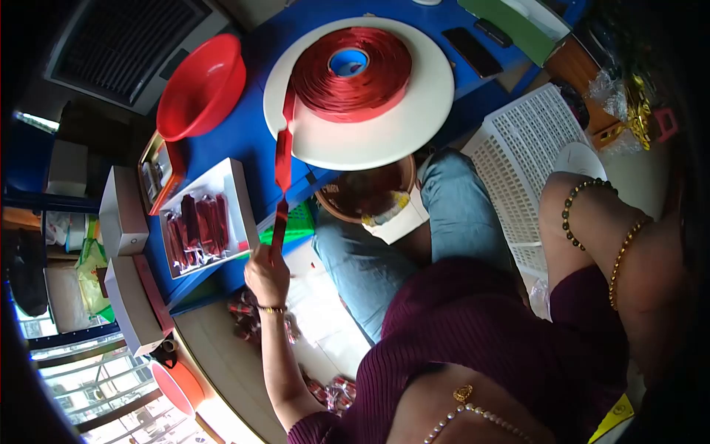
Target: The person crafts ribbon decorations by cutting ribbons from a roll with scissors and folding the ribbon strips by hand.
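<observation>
My left hand (268,277) is closed around the lower end of a red ribbon strip (282,166), beside the near corner of a white box (242,194). The strip runs taut and partly twisted from a large roll of red ribbon (314,81). That roll has a blue core and lies on a round white disc (433,103). At the right, my bent right arm (566,203) wears two beaded bracelets, and its forearm runs toward the dark right edge. My right hand is out of view.
The white box holds several red wrapped pieces (196,229). A red basin (200,89) and a dark phone (472,52) rest on the blue table (255,81). Below the disc is a brown tub (403,177). A white plastic basket (521,155) stands right of my legs.
</observation>
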{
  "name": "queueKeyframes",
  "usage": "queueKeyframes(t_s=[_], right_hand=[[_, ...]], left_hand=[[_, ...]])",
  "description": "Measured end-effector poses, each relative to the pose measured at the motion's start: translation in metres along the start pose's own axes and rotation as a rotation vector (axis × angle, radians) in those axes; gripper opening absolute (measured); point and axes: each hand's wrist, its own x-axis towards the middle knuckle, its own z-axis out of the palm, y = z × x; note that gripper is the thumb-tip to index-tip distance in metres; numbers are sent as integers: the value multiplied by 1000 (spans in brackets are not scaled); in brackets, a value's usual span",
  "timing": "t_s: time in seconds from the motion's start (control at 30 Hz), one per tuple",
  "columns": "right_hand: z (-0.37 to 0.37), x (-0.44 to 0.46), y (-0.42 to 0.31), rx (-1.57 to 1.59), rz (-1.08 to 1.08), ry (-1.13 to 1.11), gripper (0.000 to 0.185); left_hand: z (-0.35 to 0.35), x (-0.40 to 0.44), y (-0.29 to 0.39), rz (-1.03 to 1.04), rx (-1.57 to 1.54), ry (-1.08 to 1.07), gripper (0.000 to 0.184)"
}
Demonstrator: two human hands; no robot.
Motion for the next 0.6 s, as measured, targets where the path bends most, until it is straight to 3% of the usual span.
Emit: queueKeyframes(t_s=[0.07,0.13,0.27,0.33,0.43,0.5,0.57,0.6], right_hand=[[-17,2,-10,12,-67,-18,14],[61,5,68,18,-125,-35,15],[97,25,122,55,-200,-44,18],[112,41,156,-941,-162,-803,24],[77,11,234,-835,236,-552,19],[46,5,275,-1010,392,-579,15],[34,2,301,-1230,319,-675,20],[33,-1,305,-1221,325,-681,20]], left_hand=[[-4,-17,-8,34,20,22,21],[-9,-38,-14,-10,-4,13,20],[-14,-87,-25,-178,13,73,18],[-9,-125,-52,-245,60,101,15],[-9,-179,-72,-434,158,148,16],[2,-234,-105,-526,264,187,12],[-6,-274,-110,-778,258,54,26],[-8,-279,-110,-787,264,54,26]])
